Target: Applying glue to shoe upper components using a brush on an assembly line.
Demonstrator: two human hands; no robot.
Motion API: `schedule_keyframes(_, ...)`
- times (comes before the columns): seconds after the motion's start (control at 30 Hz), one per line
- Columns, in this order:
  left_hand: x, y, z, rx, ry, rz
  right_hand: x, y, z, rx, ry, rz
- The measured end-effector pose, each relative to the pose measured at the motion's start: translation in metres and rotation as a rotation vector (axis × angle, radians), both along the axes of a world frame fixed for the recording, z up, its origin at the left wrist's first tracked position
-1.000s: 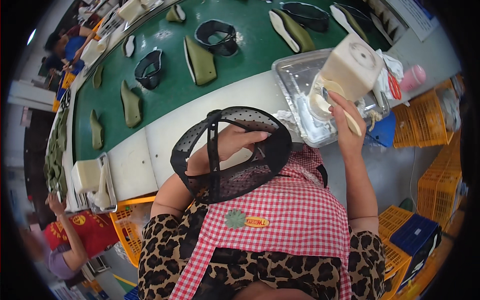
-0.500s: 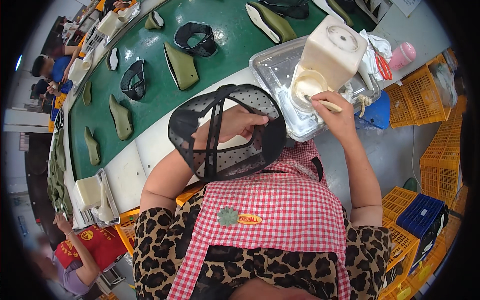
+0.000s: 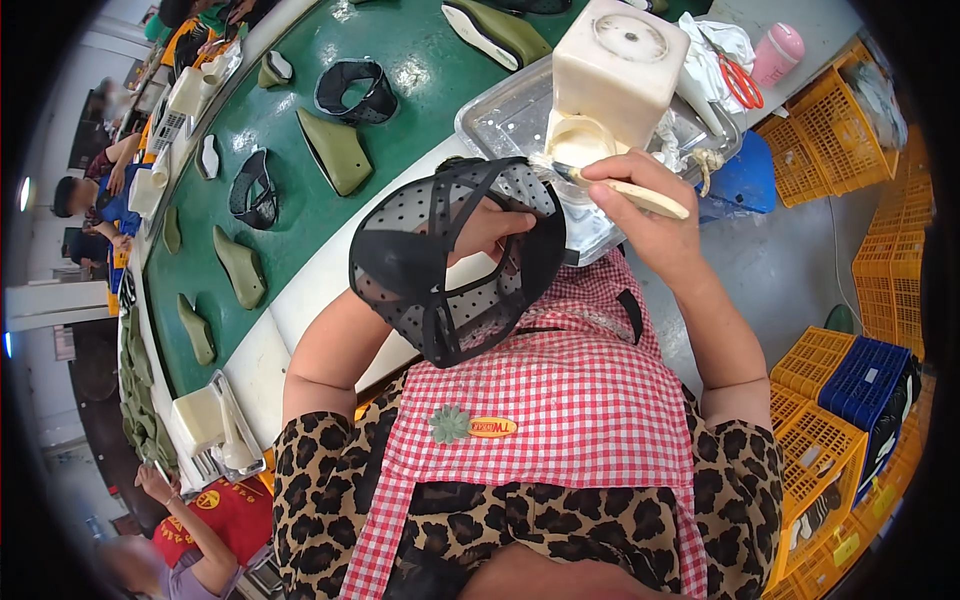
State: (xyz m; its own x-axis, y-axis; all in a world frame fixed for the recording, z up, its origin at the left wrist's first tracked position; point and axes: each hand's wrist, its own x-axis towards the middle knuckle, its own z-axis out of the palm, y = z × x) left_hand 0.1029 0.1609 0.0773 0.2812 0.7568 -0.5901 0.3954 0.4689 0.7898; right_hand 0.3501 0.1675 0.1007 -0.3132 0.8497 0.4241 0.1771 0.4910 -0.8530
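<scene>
Nearest: a red-and-white checked apron [image 3: 560, 420] over leopard-print sleeves, with a small green flower badge pinned at the chest.

Shoe upper [image 3: 455, 265]: black perforated mesh with black bands and straps, held just above the apron at chest height. Its long axis runs from lower left to upper right; the open side faces the camera, showing the hollow inside. The left hand [image 3: 495, 228] is thrust inside it, fingers spread against the mesh and bearing it from within.

Right hand [image 3: 635, 205]: fingers clenched around a pale wooden-handled brush [image 3: 630, 192]. The handle points right and slightly down; the bristle end touches the upper's top right edge.

Beyond: a metal tray [image 3: 500, 118] bearing a cream, square glue container [image 3: 615, 65] with a round opening low on its front.

Further: a green conveyor belt [image 3: 400, 50] carrying olive soles [image 3: 335, 150] and more black uppers. Other workers sit along its far left edge. Orange and blue crates [image 3: 850, 390] stand at right.
</scene>
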Motion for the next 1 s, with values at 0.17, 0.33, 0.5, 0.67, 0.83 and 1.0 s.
schedule_keyframes(0.17, -0.021, 0.000, -0.004, -0.014, -0.053, 0.085, 0.007, -0.014, -0.033, -0.097, -0.019, -0.040)
schedule_keyframes(0.33, -0.030, -0.009, 0.015, 0.136, -0.330, 0.202, 0.014, -0.027, -0.057, -0.252, 0.003, -0.044)
schedule_keyframes(0.5, -0.033, -0.007, 0.008, 0.161, -0.365, 0.262, 0.015, -0.027, -0.047, -0.134, 0.052, -0.134)
schedule_keyframes(0.67, -0.015, 0.000, -0.006, 0.155, -0.426, 0.202, 0.014, -0.020, -0.023, -0.007, 0.015, -0.163)
schedule_keyframes(0.83, -0.010, 0.005, -0.023, 0.170, -0.394, 0.152, 0.014, -0.019, -0.038, 0.010, 0.001, -0.160)
schedule_keyframes(1.0, -0.012, -0.005, -0.005, 0.193, -0.494, 0.245, 0.024, -0.031, -0.059, -0.125, 0.017, -0.137)
